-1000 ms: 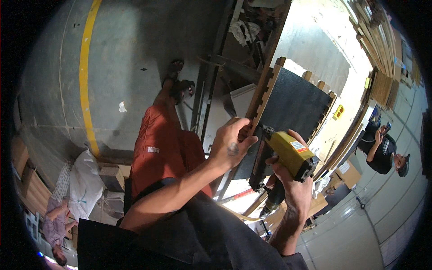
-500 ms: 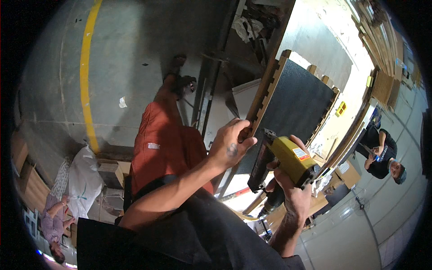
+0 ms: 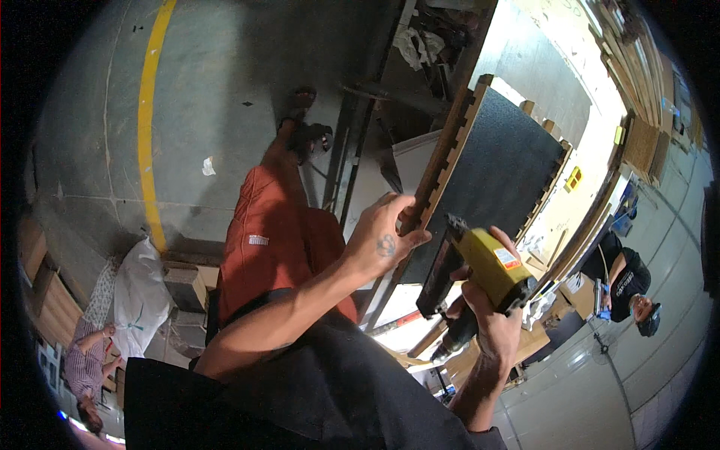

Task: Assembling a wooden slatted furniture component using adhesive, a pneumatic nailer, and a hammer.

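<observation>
The left hand [image 3: 386, 236] pinches the notched wooden edge [image 3: 446, 161] of a black panel [image 3: 502, 161] between thumb and fingers. The right hand [image 3: 487, 319] is closed around a yellow-and-black nail gun [image 3: 489, 261]. The tool's nose is just right of the left fingertips, over the panel; contact cannot be determined.

The panel lies ahead of both hands on a brightly lit tabletop [image 3: 596, 135]. A small yellow object [image 3: 574, 179] rests on this surface, beyond the right hand and past the panel's far notched edge. Stacked boards [image 3: 637, 71] stand farther off in that direction.

Left of the left hand, the grey floor [image 3: 217, 45] carries a yellow line [image 3: 147, 112]. A white sack [image 3: 140, 296] sits well to its left, beside one co-worker [image 3: 86, 364]. Another co-worker [image 3: 626, 281] is well right of the right hand.
</observation>
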`<state>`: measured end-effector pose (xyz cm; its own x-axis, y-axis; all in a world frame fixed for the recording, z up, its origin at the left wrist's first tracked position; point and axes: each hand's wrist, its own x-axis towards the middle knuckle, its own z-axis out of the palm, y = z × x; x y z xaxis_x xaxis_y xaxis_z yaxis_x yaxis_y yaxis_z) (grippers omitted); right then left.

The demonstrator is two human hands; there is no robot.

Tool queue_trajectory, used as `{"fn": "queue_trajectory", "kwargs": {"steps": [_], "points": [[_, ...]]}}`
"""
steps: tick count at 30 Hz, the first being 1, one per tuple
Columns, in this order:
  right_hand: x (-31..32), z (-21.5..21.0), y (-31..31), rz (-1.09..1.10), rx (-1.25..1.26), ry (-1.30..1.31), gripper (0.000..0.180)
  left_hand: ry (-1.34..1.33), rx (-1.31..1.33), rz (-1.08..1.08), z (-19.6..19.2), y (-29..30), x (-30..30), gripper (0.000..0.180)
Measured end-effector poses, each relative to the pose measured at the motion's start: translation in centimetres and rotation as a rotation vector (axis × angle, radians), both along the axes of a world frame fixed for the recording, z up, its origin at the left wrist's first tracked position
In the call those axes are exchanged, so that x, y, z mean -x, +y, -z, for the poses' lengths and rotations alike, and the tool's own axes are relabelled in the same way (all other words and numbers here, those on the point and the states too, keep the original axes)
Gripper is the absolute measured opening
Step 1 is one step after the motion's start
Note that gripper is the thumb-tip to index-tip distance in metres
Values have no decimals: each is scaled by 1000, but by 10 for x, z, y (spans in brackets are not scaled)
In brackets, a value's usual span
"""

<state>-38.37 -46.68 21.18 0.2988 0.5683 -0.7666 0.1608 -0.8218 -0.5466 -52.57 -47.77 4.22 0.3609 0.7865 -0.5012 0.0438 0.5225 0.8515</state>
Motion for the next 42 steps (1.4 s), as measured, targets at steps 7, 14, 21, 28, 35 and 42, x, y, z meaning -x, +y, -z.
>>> {"fn": "queue_trajectory", "kwargs": {"steps": [7,14,21,28,35,42], "points": [[-2,6,-14,-61,17,-85,67,-65,45,-15,-6,-4,-3,34],[3,9,-17,-40,-6,-65,67,-48,36,-10,-5,-8,-3,35],[0,-1,-41,29,3,43,76,-17,26,67,-3,-31,4,38],[5,9,-48,22,16,-7,72,-5,-48,28,2,-40,2,50],[4,11,-52,19,11,33,72,5,-59,-21,-4,-39,2,30],[3,5,-74,6,42,3,76,19,-42,82,2,-65,3,42]]}}
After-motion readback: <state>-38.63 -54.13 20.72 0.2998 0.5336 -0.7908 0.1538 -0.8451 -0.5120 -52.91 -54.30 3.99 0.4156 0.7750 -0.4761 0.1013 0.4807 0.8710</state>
